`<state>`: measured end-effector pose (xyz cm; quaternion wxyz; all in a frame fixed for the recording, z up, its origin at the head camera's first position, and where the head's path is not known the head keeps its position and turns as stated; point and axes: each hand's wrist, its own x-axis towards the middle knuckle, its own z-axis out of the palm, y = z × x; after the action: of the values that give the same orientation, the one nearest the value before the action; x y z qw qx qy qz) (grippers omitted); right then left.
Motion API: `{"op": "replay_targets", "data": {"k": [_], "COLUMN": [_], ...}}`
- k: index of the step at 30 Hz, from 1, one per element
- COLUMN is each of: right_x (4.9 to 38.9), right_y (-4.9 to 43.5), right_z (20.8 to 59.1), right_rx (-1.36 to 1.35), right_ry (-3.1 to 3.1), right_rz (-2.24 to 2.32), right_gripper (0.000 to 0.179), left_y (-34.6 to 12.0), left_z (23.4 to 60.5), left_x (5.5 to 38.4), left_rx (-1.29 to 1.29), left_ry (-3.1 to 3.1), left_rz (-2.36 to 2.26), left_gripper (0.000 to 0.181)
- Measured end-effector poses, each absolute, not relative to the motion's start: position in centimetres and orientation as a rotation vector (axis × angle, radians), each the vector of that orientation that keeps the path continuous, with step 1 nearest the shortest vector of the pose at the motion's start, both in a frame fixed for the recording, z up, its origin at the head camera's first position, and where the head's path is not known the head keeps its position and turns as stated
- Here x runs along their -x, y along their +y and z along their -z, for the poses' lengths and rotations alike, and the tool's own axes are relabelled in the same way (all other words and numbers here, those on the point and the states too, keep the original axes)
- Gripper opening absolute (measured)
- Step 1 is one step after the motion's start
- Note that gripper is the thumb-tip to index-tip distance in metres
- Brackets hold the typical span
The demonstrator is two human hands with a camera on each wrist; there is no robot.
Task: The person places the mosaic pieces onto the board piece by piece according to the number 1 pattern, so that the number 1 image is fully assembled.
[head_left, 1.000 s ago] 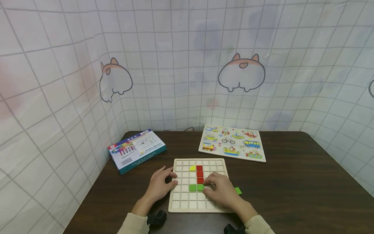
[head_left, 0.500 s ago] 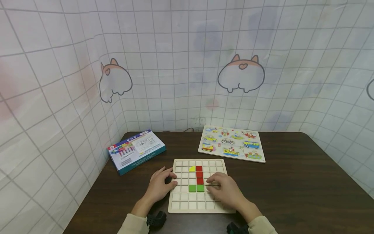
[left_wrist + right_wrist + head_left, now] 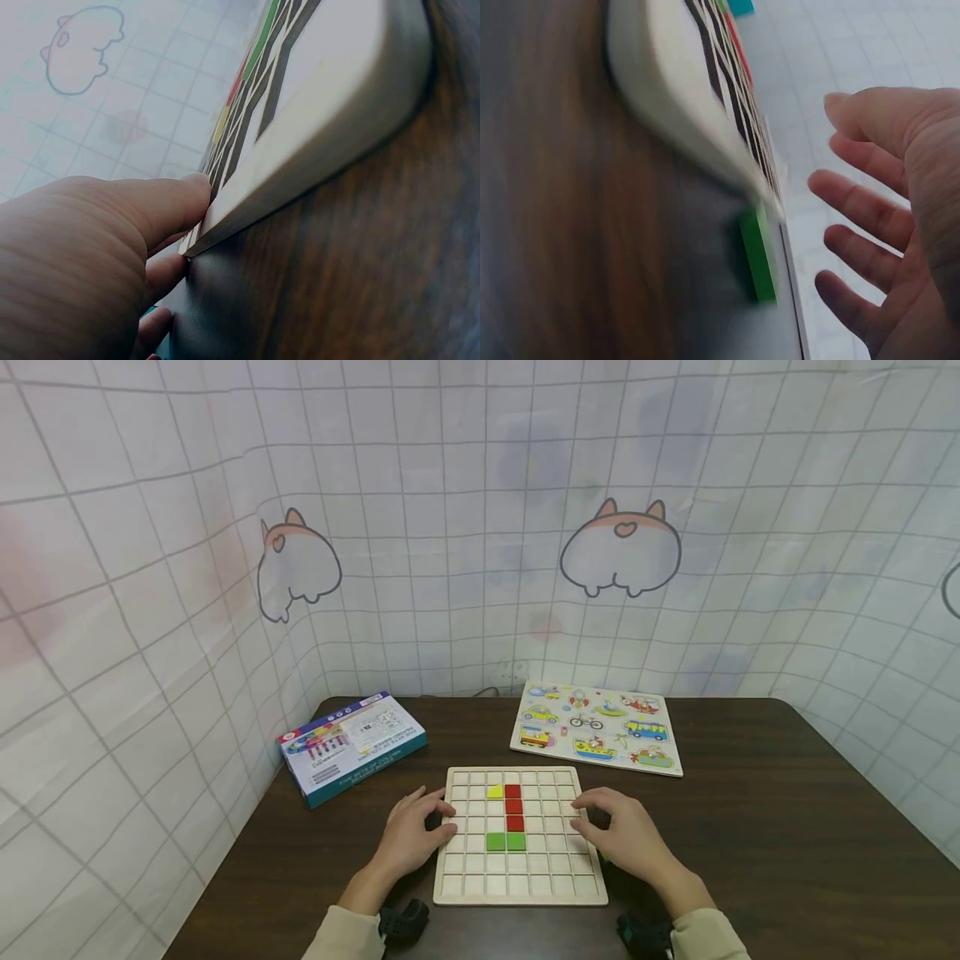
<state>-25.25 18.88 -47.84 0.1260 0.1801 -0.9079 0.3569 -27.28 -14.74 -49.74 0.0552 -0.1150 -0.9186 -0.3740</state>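
A pale wooden grid board (image 3: 551, 863) lies flat in front of me. In its cells are a yellow piece (image 3: 495, 792) with a cut corner, a column of red tiles (image 3: 513, 807) and two green tiles (image 3: 495, 842) side by side. My left hand (image 3: 408, 837) holds the board's left edge; in the left wrist view its thumb is on the rim and the index finger lies against the side. Over the right edge hovers my right hand (image 3: 626, 833), fingers loosely bent and nothing between them. A loose green tile (image 3: 757, 259) lies beside the board, mostly hidden under that hand in the head view.
A flat teal and white box (image 3: 352, 747) lies at the back left of the dark wooden table (image 3: 750, 827). Behind the grid board, to the right, lies a vehicle picture puzzle board (image 3: 596, 727). A white checked cloth (image 3: 465, 527) hangs around the table.
My right hand has moved right, from beside the green tiles to the board's right edge, covering most of the loose green tile. My left hand has stayed in place.
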Motion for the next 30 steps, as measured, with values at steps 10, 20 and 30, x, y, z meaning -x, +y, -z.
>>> {"op": "replay_targets", "data": {"k": [10, 20, 30], "right_x": [25.5, 25.5, 25.2], "right_y": [22.9, 25.9, 25.8], "right_z": [47.9, 47.5, 47.2], "right_rx": [-0.424, -0.423, -0.691], "right_ry": [-2.705, -2.873, -2.888], "right_rz": [-1.030, -1.065, -1.078], "right_gripper": [0.022, 0.029, 0.033], "left_y": [-14.6, -14.7, -14.8], "left_z": [50.1, 50.0, 49.9], "left_x": [27.5, 27.4, 27.3], "left_rx": [0.373, 0.386, 0.365], "left_ry": [-2.794, -2.771, -2.782], "left_rz": [1.112, 1.133, 1.133], "left_gripper": [0.014, 0.014, 0.014]}}
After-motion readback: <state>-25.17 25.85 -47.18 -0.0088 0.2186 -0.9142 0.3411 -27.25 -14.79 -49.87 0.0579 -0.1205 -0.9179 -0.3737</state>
